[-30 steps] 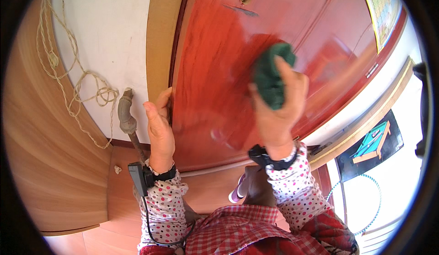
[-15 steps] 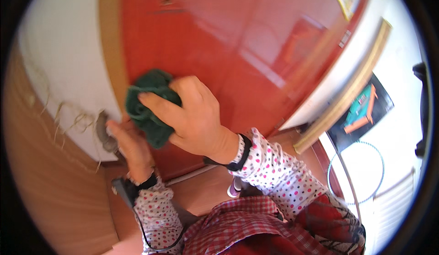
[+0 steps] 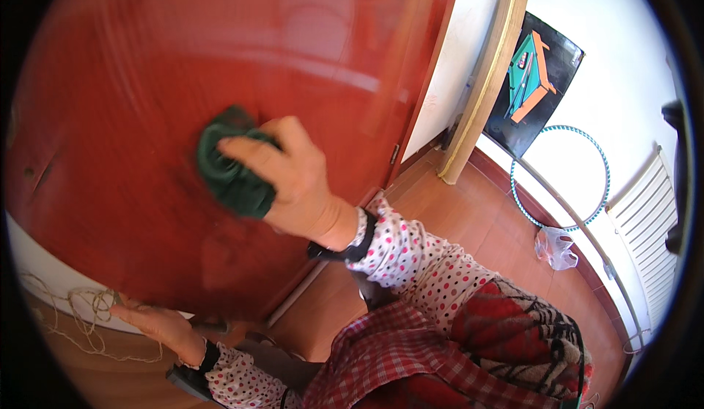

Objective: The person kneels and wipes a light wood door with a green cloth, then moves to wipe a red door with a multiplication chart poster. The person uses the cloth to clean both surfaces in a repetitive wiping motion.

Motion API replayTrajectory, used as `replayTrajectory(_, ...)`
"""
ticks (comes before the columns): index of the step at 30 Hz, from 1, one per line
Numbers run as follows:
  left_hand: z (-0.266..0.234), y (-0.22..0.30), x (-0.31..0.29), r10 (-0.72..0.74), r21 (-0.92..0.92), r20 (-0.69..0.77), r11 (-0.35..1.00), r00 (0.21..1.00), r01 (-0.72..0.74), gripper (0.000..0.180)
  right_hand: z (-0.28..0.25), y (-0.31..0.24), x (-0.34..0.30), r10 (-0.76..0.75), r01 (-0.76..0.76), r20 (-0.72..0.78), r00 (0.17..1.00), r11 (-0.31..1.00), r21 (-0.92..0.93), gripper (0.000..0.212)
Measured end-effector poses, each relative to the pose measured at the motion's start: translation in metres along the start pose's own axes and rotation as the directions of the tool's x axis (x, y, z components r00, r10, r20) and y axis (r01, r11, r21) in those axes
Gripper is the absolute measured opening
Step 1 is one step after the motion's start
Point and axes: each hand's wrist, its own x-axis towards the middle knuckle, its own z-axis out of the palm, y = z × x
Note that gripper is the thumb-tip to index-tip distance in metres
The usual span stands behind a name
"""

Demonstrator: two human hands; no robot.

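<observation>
Green cloth point(image 3: 231, 174) bunched under right hand point(image 3: 293, 182), its grip pinching it against red door point(image 3: 147, 64)

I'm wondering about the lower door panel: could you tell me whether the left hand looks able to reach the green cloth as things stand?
Probably yes: the left hand is empty low at the red door, with bare panel between it and the green cloth under the right hand.

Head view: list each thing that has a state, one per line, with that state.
Red door: glossy, swung away from its frame.
Green cloth: bunched up, pressed flat against the door.
Right hand: gripping the cloth.
Left hand: open, at the door's edge.
Hoop: upright, leaning on the wall.
Plastic bag: crumpled on the floor.
</observation>
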Motion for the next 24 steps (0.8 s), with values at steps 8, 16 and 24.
replayTrajectory(8,0.011,-0.006,-0.022,0.229,0.402,-0.119,0.901,0.966,-0.164,0.088,-0.063,0.117,-0.019,0.258,-0.269,-0.088,0.962,0.953,-0.140,0.051)
replayTrajectory(16,0.053,0.008,-0.046,0.261,0.443,-0.151,0.880,0.953,-0.171,0.084,-0.131,0.251,-0.009,0.336,-0.380,-0.188,0.923,0.875,-0.300,0.051)
replayTrajectory(24,0.072,-0.007,-0.067,0.329,0.473,-0.217,0.859,0.919,-0.196,0.081,-0.181,0.387,-0.026,0.629,-0.703,-0.314,0.711,0.624,-0.342,0.048)
